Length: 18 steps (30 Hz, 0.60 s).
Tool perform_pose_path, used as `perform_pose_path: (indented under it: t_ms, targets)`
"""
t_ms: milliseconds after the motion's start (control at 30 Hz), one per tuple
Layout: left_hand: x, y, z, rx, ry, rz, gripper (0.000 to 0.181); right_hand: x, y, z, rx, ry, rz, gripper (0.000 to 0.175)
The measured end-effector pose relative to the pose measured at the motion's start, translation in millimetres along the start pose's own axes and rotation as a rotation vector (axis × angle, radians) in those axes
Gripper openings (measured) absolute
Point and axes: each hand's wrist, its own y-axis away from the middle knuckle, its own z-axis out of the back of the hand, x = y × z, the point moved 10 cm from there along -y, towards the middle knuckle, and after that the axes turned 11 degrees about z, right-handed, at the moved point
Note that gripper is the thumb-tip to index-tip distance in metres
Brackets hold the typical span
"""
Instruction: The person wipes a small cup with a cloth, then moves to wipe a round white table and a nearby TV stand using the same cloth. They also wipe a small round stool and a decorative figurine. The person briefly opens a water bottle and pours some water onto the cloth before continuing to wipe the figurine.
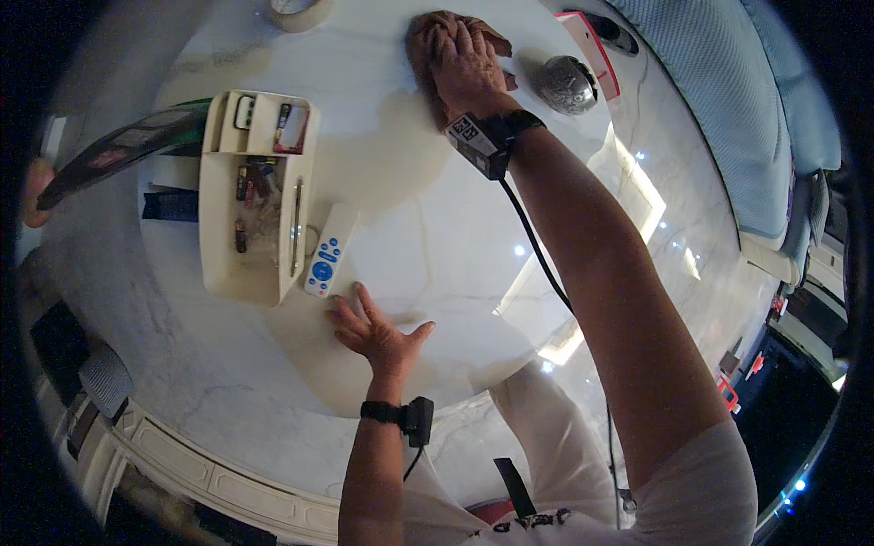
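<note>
My right hand (470, 67) presses down with its fingers over a bunched brown cloth (427, 48) at the far side of the white marble-look table (437, 259). A silver metal pot like an ashtray (568, 84) stands just right of the cloth. My left hand (377, 336) is spread with fingers apart and holds nothing, low over or resting on the near part of the table. Just beyond its fingertips lies a white remote control (332, 251) with blue buttons. To the left of the remote stands a cream organizer box (292, 205).
Batteries (242, 183) and small items fill the organizer. Beside it are a dark blue packet (171, 205) and a long dark curved object (130, 143). A round beige bowl (300, 15) sits at the far edge. A red-edged box (594, 54) and blue sofa (710, 102) are at right.
</note>
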Motion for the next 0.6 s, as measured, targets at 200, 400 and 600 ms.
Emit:
perform_pose_path:
  t_ms: [200, 400, 600]
  targets:
    - [1.1, -5.5, -6.6, -0.079, -0.045, 0.044, 0.147, -2.6, 130.2, 32.6, 0.087, -0.271, -0.015, 0.050]
    - [6.3, -5.6, -10.2, -0.074, -0.082, 0.055, 0.149, -41.6, 240.5, 102.6, 0.227, -0.405, 0.008, 0.060]
    - [9.9, -6.2, -10.9, -0.115, -0.094, 0.025, 0.148, -130.2, 152.0, 123.6, -0.045, -0.352, -0.187, 0.074]
